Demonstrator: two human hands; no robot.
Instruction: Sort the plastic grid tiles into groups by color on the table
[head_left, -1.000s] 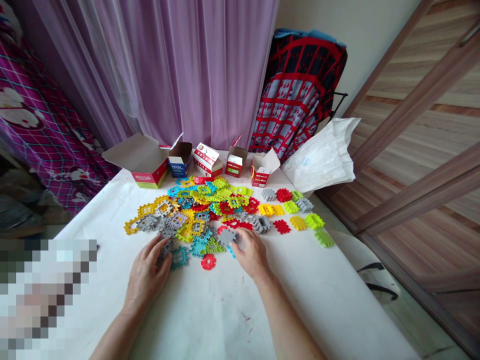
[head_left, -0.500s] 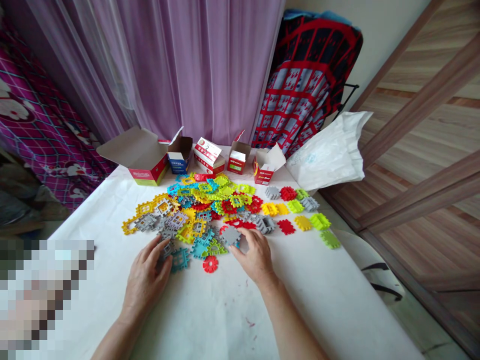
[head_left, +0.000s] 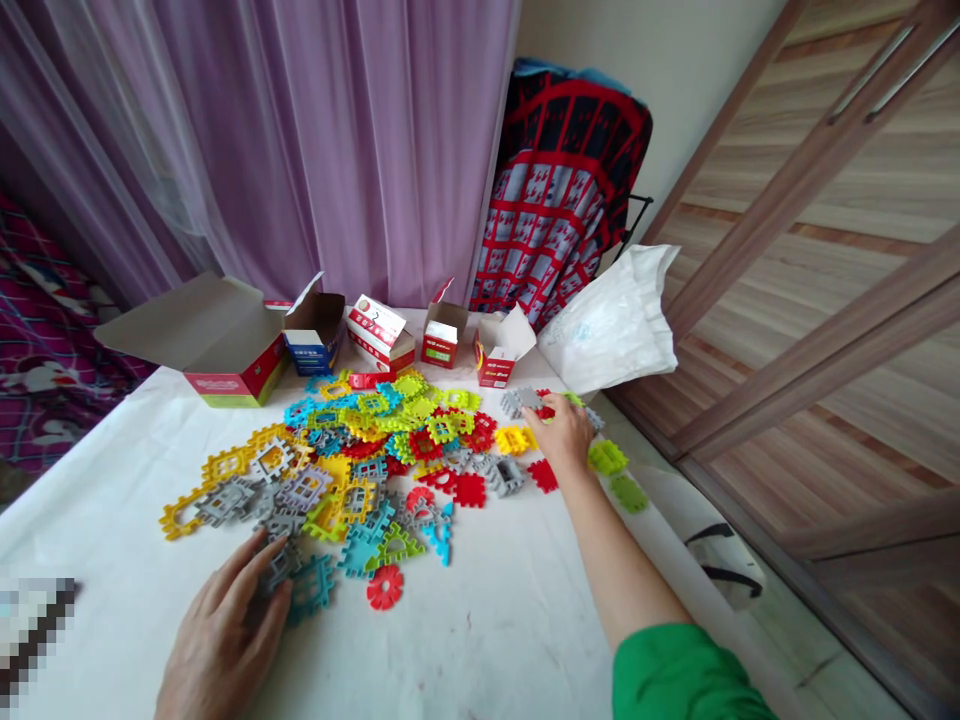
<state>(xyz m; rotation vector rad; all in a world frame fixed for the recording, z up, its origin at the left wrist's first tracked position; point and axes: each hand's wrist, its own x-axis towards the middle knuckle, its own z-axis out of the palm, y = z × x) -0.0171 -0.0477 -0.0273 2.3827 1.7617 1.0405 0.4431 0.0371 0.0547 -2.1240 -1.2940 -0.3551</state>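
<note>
Colourful plastic interlocking pieces lie in a heap (head_left: 360, 440) across the table's middle. My right hand (head_left: 564, 432) reaches to the far right and pinches a grey square piece (head_left: 531, 399) beside a grey stack (head_left: 513, 404). Its palm covers part of the small stacks there. At the heap's near left edge rests my left hand (head_left: 229, 622), fingers apart, touching or just over grey pieces (head_left: 279, 560); a blue piece (head_left: 313, 588) is next to it. Near the front of the heap lies a red round piece (head_left: 385, 588).
Open boxes stand along the back, among them a large red one (head_left: 236, 375), a blue one (head_left: 313, 350) and a small red one (head_left: 495, 365). A white bag (head_left: 615, 325) leans at the back right. Green pieces (head_left: 628, 493) lie near the right edge.
My right hand has carried the grey square from the heap's front to the stacks at the far right. My left hand stays by the heap. The view has shifted right.
</note>
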